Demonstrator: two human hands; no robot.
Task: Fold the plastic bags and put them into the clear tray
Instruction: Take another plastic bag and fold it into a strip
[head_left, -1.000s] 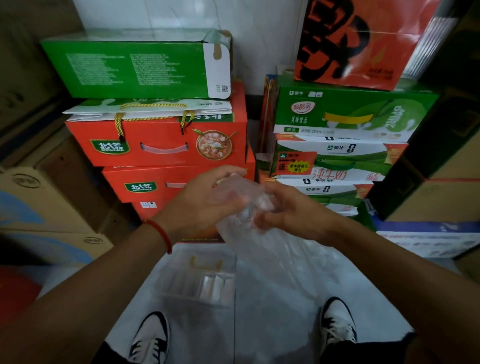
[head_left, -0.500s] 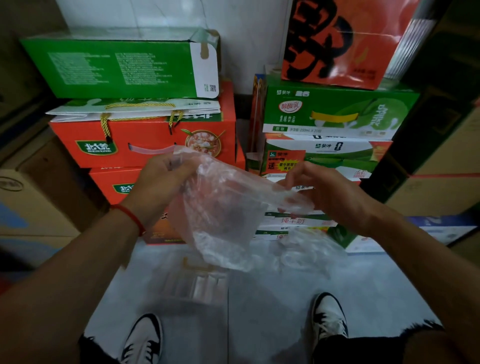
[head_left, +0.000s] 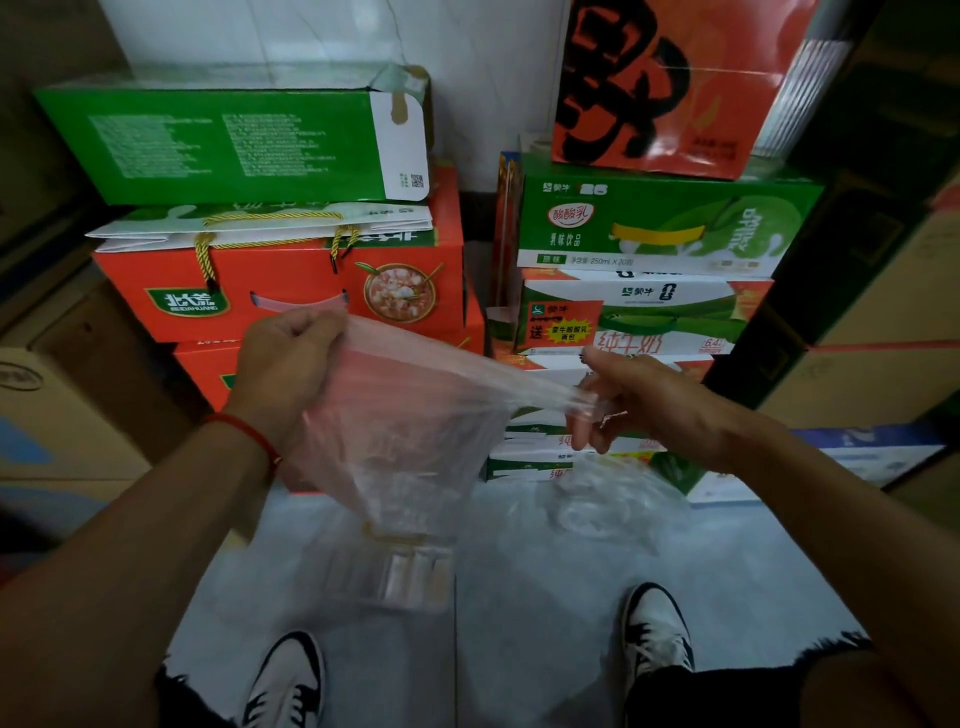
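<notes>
Both grips pinch the thin clear plastic bag (head_left: 415, 415): my left hand (head_left: 291, 364) and right hand (head_left: 639, 405) pull its top edge taut in the air, flattening it for folding. Below on the floor sits the clear plastic tray (head_left: 400, 571), awaiting it.

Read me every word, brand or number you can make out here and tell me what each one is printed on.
"北大荒" and "BEIDAHUANG": orange carton, green badge.
"酸酸乳", "乳味饮品", "250ml X 20": green milk carton.
"纯牛奶": white and green carton.
"送 蒙牛酸酸乳 两包": orange sticker on that carton.
Fine print on the top green box: too small to read.
</notes>
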